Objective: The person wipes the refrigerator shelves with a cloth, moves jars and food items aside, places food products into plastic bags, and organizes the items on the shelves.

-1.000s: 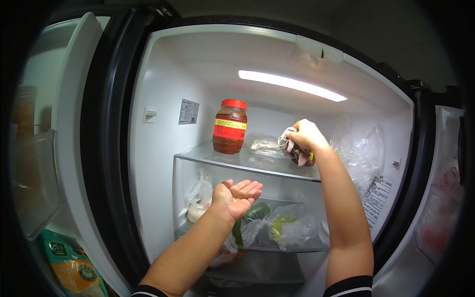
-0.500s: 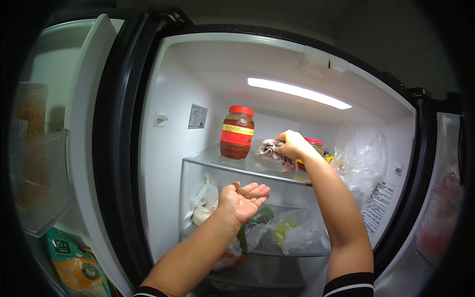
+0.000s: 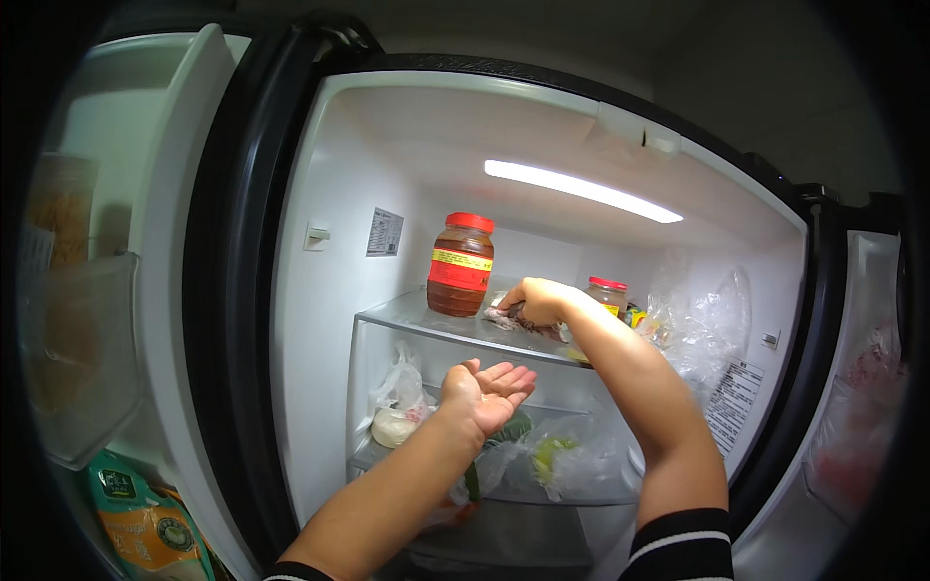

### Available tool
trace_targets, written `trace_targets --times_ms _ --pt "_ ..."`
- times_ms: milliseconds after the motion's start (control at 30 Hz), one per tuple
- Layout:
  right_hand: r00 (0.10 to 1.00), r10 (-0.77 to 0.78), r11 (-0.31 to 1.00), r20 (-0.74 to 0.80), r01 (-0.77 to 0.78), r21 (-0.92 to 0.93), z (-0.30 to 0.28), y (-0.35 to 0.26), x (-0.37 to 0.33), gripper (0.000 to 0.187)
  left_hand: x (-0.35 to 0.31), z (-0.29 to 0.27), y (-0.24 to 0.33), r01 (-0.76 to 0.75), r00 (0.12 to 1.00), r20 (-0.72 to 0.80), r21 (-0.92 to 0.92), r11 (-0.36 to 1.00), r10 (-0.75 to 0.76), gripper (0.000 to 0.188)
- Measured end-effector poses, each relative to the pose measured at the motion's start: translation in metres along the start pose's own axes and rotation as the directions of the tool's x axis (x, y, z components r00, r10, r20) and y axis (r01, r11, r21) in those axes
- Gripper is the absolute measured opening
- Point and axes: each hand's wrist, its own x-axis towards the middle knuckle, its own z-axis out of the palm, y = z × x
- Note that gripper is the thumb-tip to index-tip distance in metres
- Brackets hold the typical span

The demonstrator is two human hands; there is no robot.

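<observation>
Compared with the earlier frames, the right hand [image 3: 535,298] is sitting lower and further left, now resting down on the clear glass upper shelf [image 3: 417,324] with its small crinkly plastic-wrapped packet [image 3: 504,318], right beside the big brown glass jar with red lid and yellow label [image 3: 460,264]. Going left to right: the open white fridge door with its clear plastic bin [image 3: 87,368] is standing at far left, a green and orange snack bag [image 3: 145,523] sitting low in it. The left hand [image 3: 484,392] is hovering palm up below the shelf edge, fingers loosely together, slightly curled, holding nothing. Behind it, white and clear plastic bags of food [image 3: 402,407] are lying on the lower shelf. The right-hand fingers are curling down over the packet, pinching it against the glass; the exact grip is partly hidden. Further right, a smaller red-lidded jar [image 3: 607,294] and bunched clear bags [image 3: 702,329] are crowding the shelf. Risks, as a judgement: the knuckles are working just beside the big jar, so a sideways nudge could be tipping or sliding it; the packet is lying near the front edge and could be slipping off, past the open palm.
</observation>
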Motion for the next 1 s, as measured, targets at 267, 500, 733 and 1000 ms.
trace_targets --times_ms 267,500,733,1000 --pt "0.996 -0.027 0.924 -0.084 0.057 0.379 -0.048 -0.018 -0.096 0.038 0.002 0.029 -0.022 0.041 0.999 0.021 -0.027 0.999 -0.04 0.059" --pt "0.945 0.187 0.982 -0.267 -0.175 0.068 -0.017 0.033 -0.068 0.03 0.013 0.031 -0.023 0.06 0.996 0.073 -0.059 0.996 -0.055 0.06" --pt "0.986 0.116 0.993 -0.117 -0.11 0.053 -0.001 -0.002 -0.05 0.044 0.003 0.024 -0.011 -0.028 0.996 0.09 0.023 0.999 0.026 0.055" --pt "0.888 -0.263 0.89 -0.377 0.374 0.259 -0.003 -0.04 -0.097 0.035 -0.01 0.031 0.001 -0.08 0.965 0.256 0.079 0.994 0.058 0.047"
